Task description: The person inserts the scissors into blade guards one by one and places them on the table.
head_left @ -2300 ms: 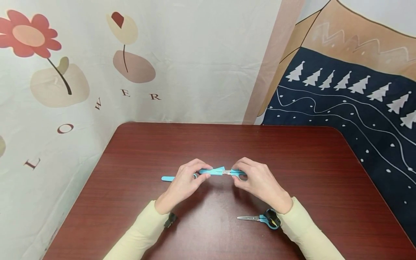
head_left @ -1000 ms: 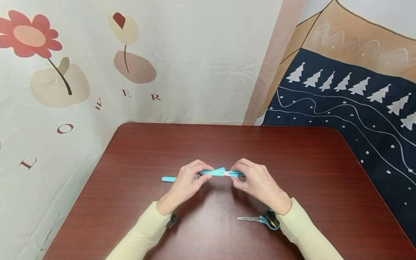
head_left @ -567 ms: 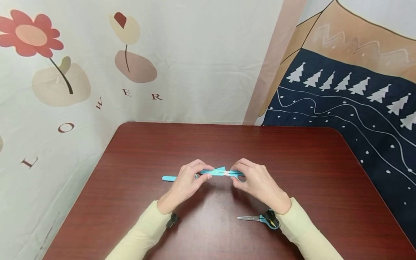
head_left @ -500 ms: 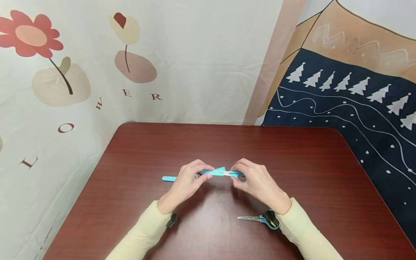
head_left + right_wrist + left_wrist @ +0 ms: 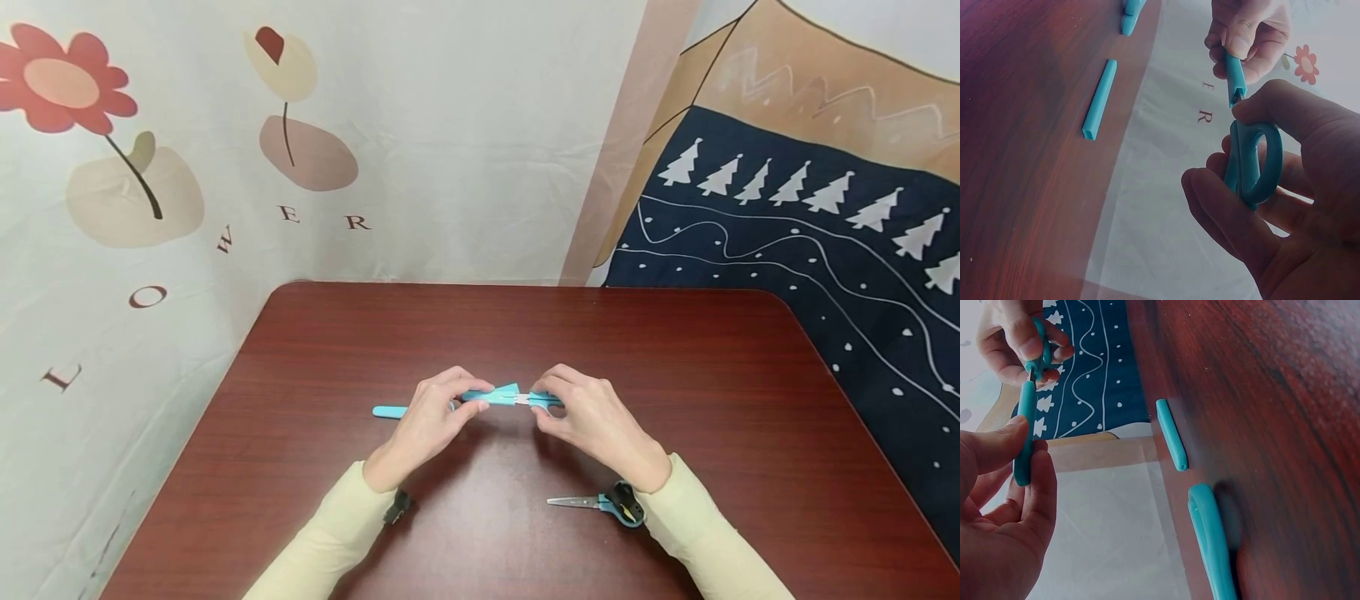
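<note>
My left hand (image 5: 429, 421) pinches a light-blue blade cap (image 5: 1027, 399) between thumb and fingers, above the table. Opposite it, my right hand (image 5: 600, 417) holds a pair of scissors (image 5: 1268, 164) by the blue loop handles. The blades point left into the cap's mouth, with only a short strip of metal showing between cap and handles. Below the hands, a second blue cap (image 5: 1099, 100) lies loose on the table. Another blue-handled pair (image 5: 388, 412) lies behind my left hand, its blades covered and its handle mostly hidden in the head view.
A third pair of scissors (image 5: 577, 502) lies bare-bladed near my right wrist, its handle partly behind the black wrist camera (image 5: 626, 497). The dark red wooden table (image 5: 337, 333) ends at printed cloth hangings (image 5: 465, 167) at the back.
The scissors in my right hand stand very slightly closer to the cap than at the earliest frame. Otherwise both hands hold nearly still, and the head view shifts a little.
</note>
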The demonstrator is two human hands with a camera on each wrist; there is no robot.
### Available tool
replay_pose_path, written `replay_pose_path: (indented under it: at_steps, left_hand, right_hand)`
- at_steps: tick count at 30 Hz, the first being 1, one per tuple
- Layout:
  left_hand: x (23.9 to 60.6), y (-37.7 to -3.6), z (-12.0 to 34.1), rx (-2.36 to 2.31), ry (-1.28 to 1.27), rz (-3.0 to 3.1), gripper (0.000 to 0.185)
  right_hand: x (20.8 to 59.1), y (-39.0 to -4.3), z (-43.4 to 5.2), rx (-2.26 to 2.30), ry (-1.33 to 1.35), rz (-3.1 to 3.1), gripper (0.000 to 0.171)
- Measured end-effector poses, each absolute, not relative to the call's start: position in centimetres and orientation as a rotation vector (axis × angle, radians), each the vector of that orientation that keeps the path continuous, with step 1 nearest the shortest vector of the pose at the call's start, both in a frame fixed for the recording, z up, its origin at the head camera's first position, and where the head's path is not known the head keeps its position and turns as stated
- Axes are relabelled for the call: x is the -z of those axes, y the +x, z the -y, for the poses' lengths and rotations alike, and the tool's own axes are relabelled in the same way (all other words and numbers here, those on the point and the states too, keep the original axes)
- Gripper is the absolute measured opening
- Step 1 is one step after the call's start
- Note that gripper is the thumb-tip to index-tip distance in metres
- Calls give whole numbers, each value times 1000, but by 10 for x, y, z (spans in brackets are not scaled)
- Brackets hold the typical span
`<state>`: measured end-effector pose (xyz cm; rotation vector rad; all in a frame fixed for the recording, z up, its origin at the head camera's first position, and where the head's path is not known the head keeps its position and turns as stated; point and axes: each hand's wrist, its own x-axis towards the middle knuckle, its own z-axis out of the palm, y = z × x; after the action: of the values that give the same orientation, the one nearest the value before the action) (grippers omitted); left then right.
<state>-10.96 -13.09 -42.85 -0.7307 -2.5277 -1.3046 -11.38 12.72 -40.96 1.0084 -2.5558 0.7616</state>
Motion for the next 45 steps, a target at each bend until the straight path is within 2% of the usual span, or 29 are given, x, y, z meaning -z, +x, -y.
replay_pose_path:
  at_steps: [45]
  left_hand:
    - [426,-112,131,1346,-770,2516,19]
  right_hand:
    - [408,-115,-123,-742,1038,2539,19]
